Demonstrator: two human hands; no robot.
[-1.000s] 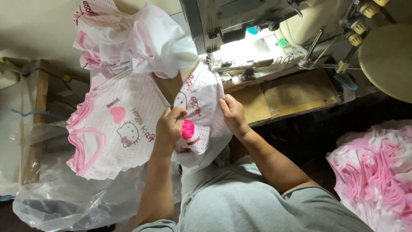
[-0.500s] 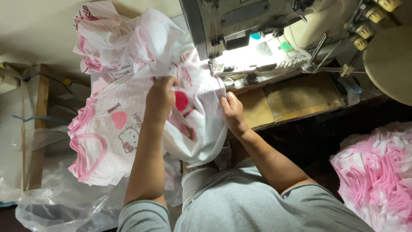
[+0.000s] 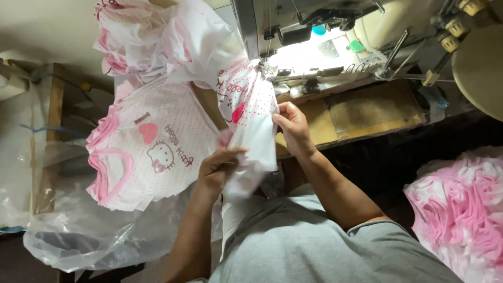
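Observation:
I hold a small white garment [image 3: 250,112] with pink dots and a pink print in front of an industrial sewing machine [image 3: 314,31]. My left hand [image 3: 217,167] grips the garment's lower edge near my lap. My right hand [image 3: 292,124] pinches its right side just below the lit needle area [image 3: 272,71]. The garment's top reaches toward the presser foot. On the left lies a stack of finished white shirts [image 3: 149,149] with pink trim and a cartoon cat print.
More white and pink garments [image 3: 141,36] are heaped at the back left. A clear plastic bag [image 3: 89,236] hangs under the stack. A pile of pink and white pieces [image 3: 461,209] sits at right. The wooden machine table [image 3: 367,112] runs behind my hands.
My left hand has dropped from the top of the garment to its lower edge near my lap. The garment now hangs longer, drawn toward the needle. My right hand stays on its side.

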